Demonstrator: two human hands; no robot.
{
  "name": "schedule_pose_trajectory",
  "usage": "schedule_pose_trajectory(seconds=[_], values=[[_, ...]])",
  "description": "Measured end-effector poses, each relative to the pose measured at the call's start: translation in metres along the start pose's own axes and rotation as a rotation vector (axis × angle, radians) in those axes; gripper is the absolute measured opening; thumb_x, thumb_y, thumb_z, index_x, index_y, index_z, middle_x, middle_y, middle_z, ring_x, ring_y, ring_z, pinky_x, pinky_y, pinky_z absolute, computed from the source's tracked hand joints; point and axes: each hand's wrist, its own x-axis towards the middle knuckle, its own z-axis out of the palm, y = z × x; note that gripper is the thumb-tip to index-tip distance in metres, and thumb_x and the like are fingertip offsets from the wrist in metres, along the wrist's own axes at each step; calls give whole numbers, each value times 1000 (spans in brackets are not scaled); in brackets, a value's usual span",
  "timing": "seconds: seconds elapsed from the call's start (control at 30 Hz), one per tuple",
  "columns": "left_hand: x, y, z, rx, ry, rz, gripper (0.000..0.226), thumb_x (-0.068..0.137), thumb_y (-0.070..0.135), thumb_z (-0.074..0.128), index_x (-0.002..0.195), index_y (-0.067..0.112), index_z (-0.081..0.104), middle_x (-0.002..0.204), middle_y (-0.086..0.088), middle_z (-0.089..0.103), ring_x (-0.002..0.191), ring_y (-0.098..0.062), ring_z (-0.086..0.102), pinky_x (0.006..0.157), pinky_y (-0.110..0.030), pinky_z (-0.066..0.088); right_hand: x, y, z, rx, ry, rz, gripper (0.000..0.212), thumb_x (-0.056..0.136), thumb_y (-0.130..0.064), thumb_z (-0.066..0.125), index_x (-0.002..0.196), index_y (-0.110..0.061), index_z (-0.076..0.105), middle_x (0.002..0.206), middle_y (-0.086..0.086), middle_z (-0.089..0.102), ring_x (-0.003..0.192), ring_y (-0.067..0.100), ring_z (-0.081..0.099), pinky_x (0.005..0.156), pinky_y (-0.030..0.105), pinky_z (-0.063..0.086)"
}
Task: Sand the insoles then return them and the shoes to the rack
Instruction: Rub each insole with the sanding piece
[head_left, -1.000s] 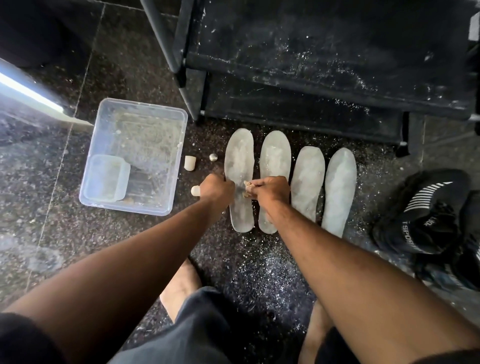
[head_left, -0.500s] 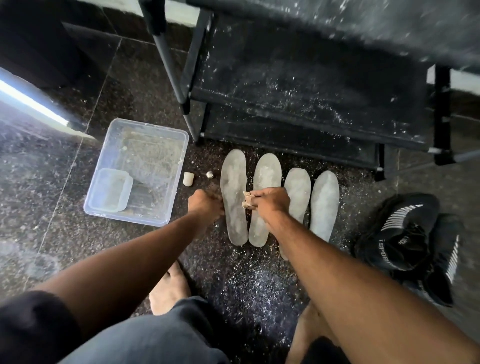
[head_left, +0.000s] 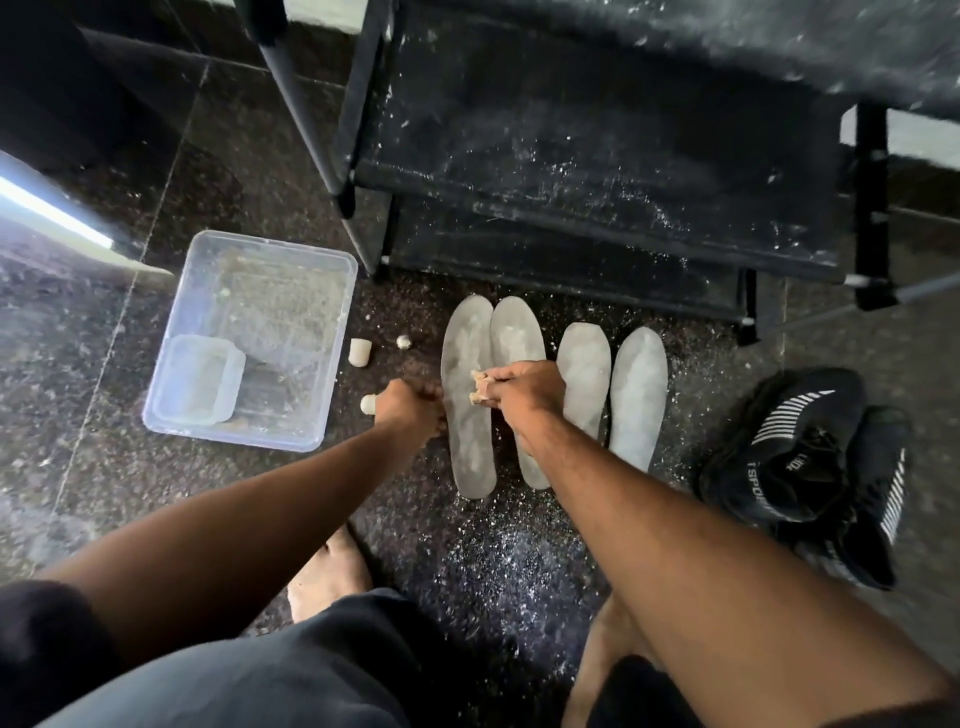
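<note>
A: so four grey insoles (head_left: 467, 405) lie side by side on the dusty floor (head_left: 493, 566), rack (head_left: 597, 171) at 12 o'clock.

B: hands? Right hand (head_left: 524, 397) pinches a tan sanding bit (head_left: 480, 387) on the leftmost insole, left hand (head_left: 408, 408) curled at its edge.

A: black shoes (head_left: 800, 457) at 3 o'clock, clear plastic tub (head_left: 249, 338) at 9.

On the dark speckled floor (head_left: 104, 364) at the left we see a clear plastic tub (head_left: 249, 338), with a smaller clear container (head_left: 200, 379) lying in its near left corner. Just right of the tub sit a pale stubby cylinder (head_left: 359, 353) and a small round lump (head_left: 403, 341), slightly apart. White dust (head_left: 519, 566) is scattered over the near floor.
</note>
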Motion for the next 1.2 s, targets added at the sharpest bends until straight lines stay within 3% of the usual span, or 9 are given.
schedule_pose_trajectory(seconds=[0.1, 0.17, 0.3, 0.43, 0.57, 0.8, 0.87, 1.0, 1.2], values=[[-8, 3, -19, 93, 35, 79, 17, 99, -2, 65, 89, 10, 73, 80, -6, 74, 61, -13, 66, 53, -19, 57, -9, -18, -6, 0, -30, -64, 26, 78, 18, 71, 103, 10, 71, 96, 18, 72, 71, 24, 72, 61, 26, 62], [-19, 10, -32, 142, 22, 132, 21, 99, -4, 62, 87, 10, 72, 76, -4, 71, 59, -13, 63, 48, -18, 53, -19, -32, -14, -21, -45, -97, 27, 78, 16, 73, 104, 9, 71, 96, 16, 72, 75, 25, 73, 63, 28, 62], [-46, 36, -57, 178, -2, 205, 28, 98, -8, 61, 78, 12, 65, 66, -5, 68, 56, -19, 61, 61, -33, 58, -48, -62, -33, -57, -88, -141, 24, 73, 17, 76, 93, 3, 74, 98, 21, 74, 77, 29, 75, 69, 38, 63], [-91, 76, -82, 195, -67, 322, 26, 95, -16, 54, 84, 5, 65, 67, -9, 68, 52, -18, 61, 59, -31, 54, -93, -96, -57, -75, -140, -263, 24, 72, 17, 78, 88, 0, 75, 94, 23, 74, 77, 32, 75, 76, 46, 62], [-149, 121, -100, 235, -136, 502, 11, 95, -8, 63, 92, 1, 69, 81, -14, 72, 77, -28, 68, 77, -45, 62, -160, -135, -101, -147, -204, -413, 27, 72, 12, 81, 97, 9, 74, 92, 15, 75, 70, 20, 75, 65, 28, 62], [-277, 180, -105, 190, -266, 740, 9, 95, -4, 63, 99, 2, 67, 91, -16, 73, 87, -28, 72, 88, -52, 63, -273, -166, -191, -392, -11, -689, 20, 73, -12, 88, 91, -19, 81, 76, -10, 75, 67, -6, 66, 60, 6, 45], [-308, 187, -103, 133, -328, 784, 3, 101, 5, 62, 103, 6, 64, 101, -20, 73, 91, -26, 70, 89, -51, 62, -296, -165, -208, -315, 23, -737, 20, 74, -12, 87, 93, -17, 81, 79, -7, 75, 67, -6, 67, 60, 5, 45], [-347, 190, -86, 20, -283, 893, 12, 109, 21, 52, 106, 16, 63, 100, -7, 71, 93, -21, 64, 86, -45, 55, -329, -155, -224, -108, 12, -787, 21, 74, -9, 86, 94, -13, 79, 81, -3, 76, 73, 1, 72, 65, 8, 50], [-361, 195, -64, -351, -203, 723, 17, 106, 29, 54, 102, 23, 70, 120, -16, 71, 114, -37, 66, 107, -61, 50, -337, -147, -218, 137, -78, -802, 21, 77, -2, 82, 97, -6, 78, 84, 2, 78, 77, 14, 76, 69, 16, 56]])
